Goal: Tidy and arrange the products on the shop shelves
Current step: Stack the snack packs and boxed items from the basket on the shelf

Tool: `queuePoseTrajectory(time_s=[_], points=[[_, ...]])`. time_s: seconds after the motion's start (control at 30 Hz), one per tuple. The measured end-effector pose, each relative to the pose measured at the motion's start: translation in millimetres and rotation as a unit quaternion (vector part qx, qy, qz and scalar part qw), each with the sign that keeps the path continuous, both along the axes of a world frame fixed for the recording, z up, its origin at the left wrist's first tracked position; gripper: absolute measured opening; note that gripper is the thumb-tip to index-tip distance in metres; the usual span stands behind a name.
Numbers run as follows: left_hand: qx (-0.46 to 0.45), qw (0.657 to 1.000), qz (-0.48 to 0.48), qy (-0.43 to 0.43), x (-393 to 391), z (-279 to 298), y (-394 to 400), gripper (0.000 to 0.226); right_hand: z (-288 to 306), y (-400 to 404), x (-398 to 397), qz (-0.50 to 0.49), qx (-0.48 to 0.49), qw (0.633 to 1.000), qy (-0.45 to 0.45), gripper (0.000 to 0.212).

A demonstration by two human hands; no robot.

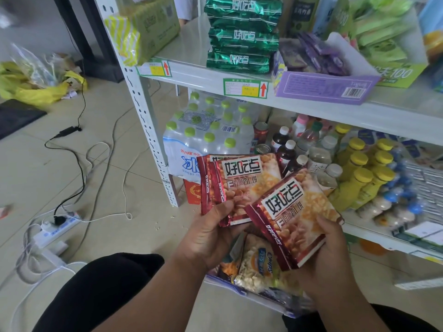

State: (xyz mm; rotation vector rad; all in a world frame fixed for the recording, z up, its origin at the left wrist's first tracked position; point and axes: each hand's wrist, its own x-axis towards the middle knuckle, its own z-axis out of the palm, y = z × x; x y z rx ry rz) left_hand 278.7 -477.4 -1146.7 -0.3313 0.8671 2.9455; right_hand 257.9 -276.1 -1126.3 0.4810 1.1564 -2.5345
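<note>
A small shop, judging by the white metal shelving. Price labels clipped to its front edge, stacked green biscuit packs and an open purple display box above them. Below, shrink-wrapped water bottles and yellow-capped drinks.

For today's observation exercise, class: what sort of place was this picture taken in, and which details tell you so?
Probably a small shop or its stockroom. White metal shelving carries price labels, stacked green snack packs sit above, and bottled drinks crowd the shelf below.
</note>
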Motion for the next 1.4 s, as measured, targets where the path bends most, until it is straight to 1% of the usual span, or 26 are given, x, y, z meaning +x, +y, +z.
queuePoseTrajectory(time_s=[0.1, 0.13, 0.33, 0.4, 0.43, 0.5, 0.6, 0.67, 0.7, 0.73, 0.77, 0.83, 0.9, 0.93, 1.0, 1.03, 1.07, 1.13, 1.2, 1.27, 1.33, 1.4], points=[[0.012, 0.999, 0.023, -0.037, -2.8, -2.4, -1.6, 0.082, 2.0, 7.1, -1.5, -0.002, -0.015, 1.0, 0.0, 0.037], [0.012, 0.999, 0.03, -0.04, -4.1, -2.5, -2.3, 0.083, 2.9, 9.6, -2.0, -0.007, -0.024, 1.0, 0.003, 0.035], [0.022, 0.996, 0.066, -0.055, -6.9, -10.1, -6.5, 0.064, 6.9, 10.8, -5.6, -0.039, -0.04, 0.998, 0.036, 0.035], [0.008, 0.997, 0.063, -0.053, -6.3, -11.2, -6.0, 0.058, 4.7, 8.9, -6.9, -0.03, -0.024, 0.997, 0.062, 0.035], [-0.001, 0.997, 0.06, -0.053, -5.7, -12.7, -5.6, 0.058, 2.8, 8.4, -7.8, -0.021, -0.003, 0.997, 0.078, 0.034], [-0.013, 0.998, 0.048, -0.047, -4.1, -13.1, -4.1, 0.06, -1.2, 5.6, -7.5, -0.004, 0.055, 0.993, 0.109, 0.043], [0.0, 0.999, 0.035, -0.041, -3.1, -10.8, -2.9, 0.061, -1.9, 1.3, -4.0, -0.01, 0.143, 0.981, 0.134, 0.051], [-0.004, 0.999, 0.024, -0.034, -2.4, -7.2, -2.4, 0.056, -2.7, -1.5, -0.7, -0.005, 0.205, 0.969, 0.136, 0.077], [-0.011, 0.999, 0.018, -0.03, -2.0, -5.1, -2.0, 0.05, -3.3, -1.7, -0.2, -0.007, 0.212, 0.968, 0.132, 0.086], [-0.021, 0.999, 0.011, -0.027, -1.5, -2.8, -1.4, 0.049, -1.3, -3.1, 1.0, -0.012, 0.212, 0.969, 0.128, 0.087], [-0.03, 0.999, 0.004, -0.023, -1.1, -3.2, -1.6, 0.054, -1.4, -3.3, 1.8, -0.011, 0.214, 0.968, 0.134, 0.084], [-0.052, 0.998, -0.014, -0.026, -0.4, -6.1, -1.5, 0.072, -1.8, -2.0, 1.6, 0.001, 0.202, 0.97, 0.132, 0.072], [-0.069, 0.997, -0.031, -0.029, 0.5, -7.1, -1.5, 0.075, -3.9, -0.6, 0.5, 0.014, 0.172, 0.977, 0.123, 0.059], [-0.079, 0.996, -0.037, -0.031, 1.2, -8.3, -2.0, 0.075, -3.2, -1.6, 0.3, 0.015, 0.156, 0.981, 0.113, 0.062], [-0.097, 0.994, -0.049, -0.031, 3.2, -6.0, -2.3, 0.083, -3.0, -3.3, -0.9, 0.015, 0.125, 0.987, 0.102, 0.086], [-0.104, 0.993, -0.06, -0.019, 4.3, -2.9, -1.9, 0.088, -1.5, -5.0, 0.0, 0.017, 0.1, 0.989, 0.106, 0.093], [-0.111, 0.991, -0.072, -0.01, 5.4, -0.2, -1.0, 0.091, -1.6, -6.0, 0.5, 0.019, 0.069, 0.992, 0.105, 0.092], [-0.112, 0.99, -0.09, -0.012, 6.2, 3.8, 1.7, 0.095, -2.4, -6.9, 2.1, 0.027, 0.016, 0.996, 0.079, 0.077], [-0.105, 0.99, -0.093, -0.021, 7.0, 7.7, 3.8, 0.092, -2.2, -4.1, 2.4, 0.025, 0.006, 0.999, 0.027, 0.059], [-0.106, 0.989, -0.092, -0.046, 4.9, 11.3, 2.8, 0.09, 2.2, 0.0, 1.2, 0.025, -0.004, 1.0, -0.001, 0.053], [-0.133, 0.985, -0.089, -0.06, 1.3, 12.7, -0.1, 0.098, 6.8, 4.7, -1.6, 0.015, -0.016, 1.0, -0.022, 0.049], [-0.167, 0.98, -0.098, -0.046, -3.0, 11.1, -3.3, 0.102, 7.8, 8.7, -3.0, 0.009, -0.044, 0.998, -0.031, 0.047]])
